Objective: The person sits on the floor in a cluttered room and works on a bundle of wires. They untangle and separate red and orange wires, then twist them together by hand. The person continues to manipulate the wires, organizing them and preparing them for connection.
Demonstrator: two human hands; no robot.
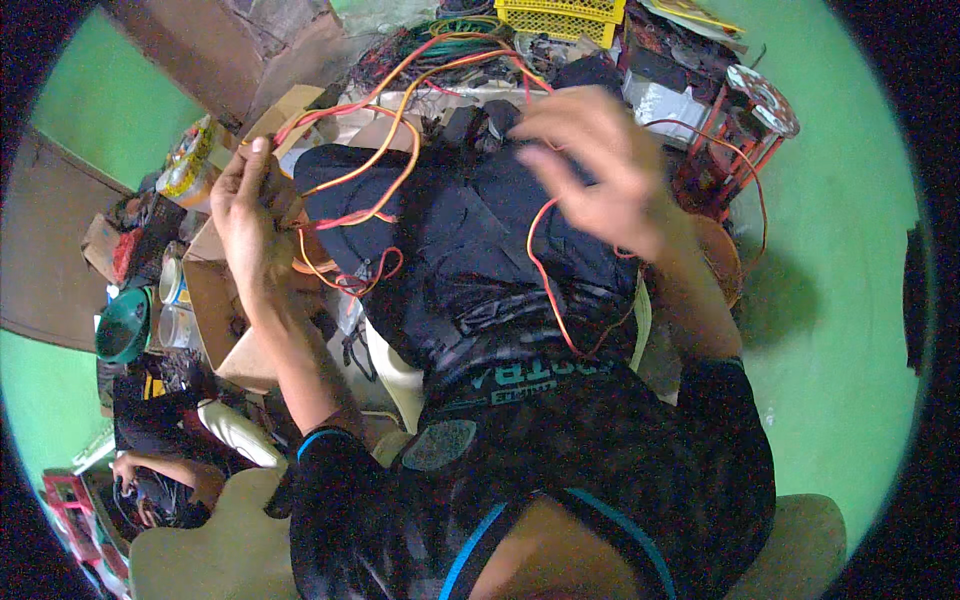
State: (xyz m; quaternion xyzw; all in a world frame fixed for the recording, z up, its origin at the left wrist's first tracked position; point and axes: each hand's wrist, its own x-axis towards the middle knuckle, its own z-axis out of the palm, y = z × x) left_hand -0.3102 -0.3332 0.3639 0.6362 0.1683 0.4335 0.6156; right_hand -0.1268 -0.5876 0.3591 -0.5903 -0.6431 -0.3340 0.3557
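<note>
My left hand (245,205) pinches a bundle of red and yellow-orange electrical wire (400,105) between thumb and fingers. From there the wire arcs in long loops above my lap, over toward my right hand (605,170). That hand is smeared by motion, and whether its fingers grip the wire cannot be made out. One orange wire length hangs below it across my dark clothing. Under my left hand, a smaller loop of red and orange wire dangles beside my leg.
Ahead lies a heap of tangled green and dark wire (430,50) near a yellow plastic crate (565,18). A red-framed spool stand (735,140) is at the right by the green wall. On the left are a cardboard box (215,310), a green bowl (123,325) and another person's arm (175,468).
</note>
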